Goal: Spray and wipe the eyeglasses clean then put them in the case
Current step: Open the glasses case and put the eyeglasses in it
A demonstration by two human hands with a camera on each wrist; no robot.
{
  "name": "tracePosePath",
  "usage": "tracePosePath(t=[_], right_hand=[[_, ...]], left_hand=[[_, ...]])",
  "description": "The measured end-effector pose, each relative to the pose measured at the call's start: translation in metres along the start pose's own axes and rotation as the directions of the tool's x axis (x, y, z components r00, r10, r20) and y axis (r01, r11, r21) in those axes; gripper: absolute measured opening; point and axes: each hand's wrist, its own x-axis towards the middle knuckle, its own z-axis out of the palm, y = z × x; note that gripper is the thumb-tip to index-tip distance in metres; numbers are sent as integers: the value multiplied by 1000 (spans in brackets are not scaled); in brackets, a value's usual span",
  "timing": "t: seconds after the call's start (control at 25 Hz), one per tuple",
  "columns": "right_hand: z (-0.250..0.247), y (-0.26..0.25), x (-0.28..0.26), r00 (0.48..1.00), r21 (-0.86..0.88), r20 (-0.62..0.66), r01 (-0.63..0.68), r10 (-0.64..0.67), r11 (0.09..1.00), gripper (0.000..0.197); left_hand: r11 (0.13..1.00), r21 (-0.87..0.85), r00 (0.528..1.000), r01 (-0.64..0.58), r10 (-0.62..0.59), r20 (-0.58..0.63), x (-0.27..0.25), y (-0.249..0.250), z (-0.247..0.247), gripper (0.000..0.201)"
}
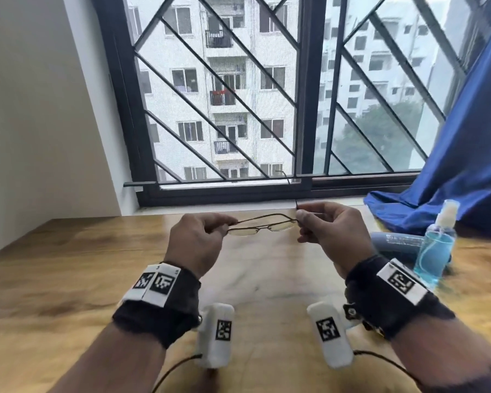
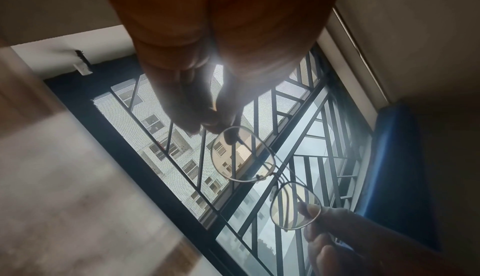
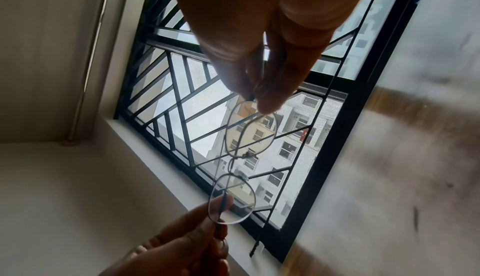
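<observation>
Thin wire-framed eyeglasses hang level above the wooden table, held between both hands. My left hand pinches the left end of the frame and my right hand pinches the right end near the hinge. One temple arm sticks up and away from the right hand toward the window. In the left wrist view the eyeglasses show both lenses against the window, as do the eyeglasses in the right wrist view. A blue spray bottle stands at the right. A grey case lies behind it.
A blue curtain drapes onto the table's far right corner. The black-barred window and its sill run along the table's far edge. A white wall closes the left side.
</observation>
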Motion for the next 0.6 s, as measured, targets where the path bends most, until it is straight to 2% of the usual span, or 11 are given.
tracePosePath(t=[0.04,0.12,0.24,0.4,0.52,0.6], right_hand=[[-1,-1,0,1000,-2,-2,-9,9,1000,2],[-1,-2,0,999,-29,12,-49,49,998,9],[-2,-3,1,975,-49,96,-196,200,979,10],[-9,2,5,905,41,155,-407,396,913,8],[-9,11,3,859,-37,154,-489,489,871,11],[-8,18,3,826,-93,137,-539,547,837,12]], left_hand=[[1000,-14,1000,-1,1,-1,-1,0,1,22],[999,-40,1000,15,-16,-27,-2,-1,3,18],[993,-96,996,75,-78,-33,2,-7,5,16],[946,-209,968,250,-237,84,5,-15,4,10],[915,-198,933,351,-323,159,3,-18,6,10],[885,-174,892,432,-392,225,3,-20,7,11]])
